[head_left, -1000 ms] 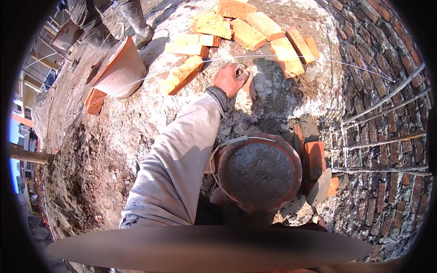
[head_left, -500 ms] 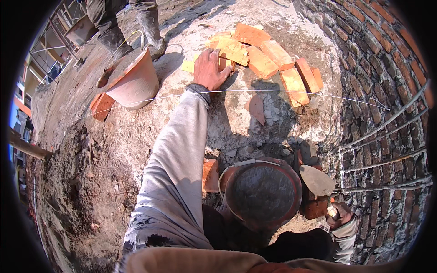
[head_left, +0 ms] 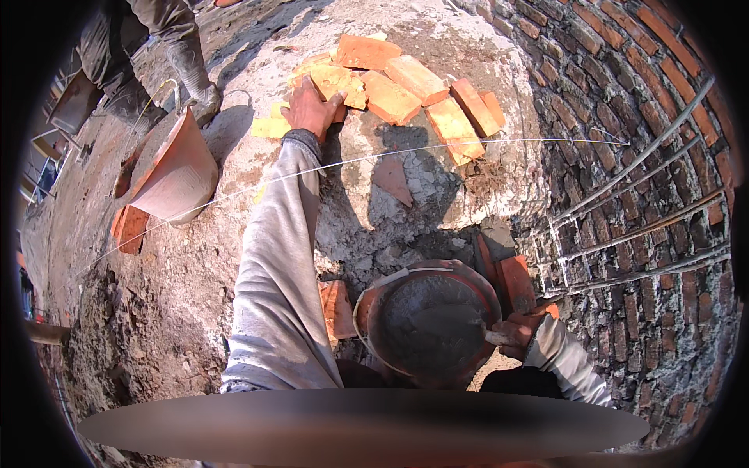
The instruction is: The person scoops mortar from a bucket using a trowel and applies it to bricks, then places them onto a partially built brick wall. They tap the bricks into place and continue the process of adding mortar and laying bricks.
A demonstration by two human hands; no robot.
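My left hand (head_left: 310, 111) reaches forward to a loose pile of bricks, its fingers and thumb closed around a brick (head_left: 340, 115) that is mostly hidden under the palm. Against the fingers lies a yellowish brick (head_left: 343, 83). Close to my body, my right hand (head_left: 512, 335) grips the handle of a trowel at the right rim of a bucket (head_left: 363, 318). The trowel's blade (head_left: 449, 318) lies in the grey mortar (head_left: 413, 343) inside, partly blending with it.
A taut string (head_left: 374, 156) crosses the ground beneath the brick pile. Metal rods (head_left: 624, 183) jut from the brick wall (head_left: 647, 257) at right. A second bucket (head_left: 181, 171) leans on a brick (head_left: 129, 228) at left, near another person's boots (head_left: 191, 86). Bricks flank the mortar bucket.
My right hand has brought the trowel leftward from beside the bucket into the mortar. My left hand stays at the brick pile. The whole view has shifted, moving the scene leftward.
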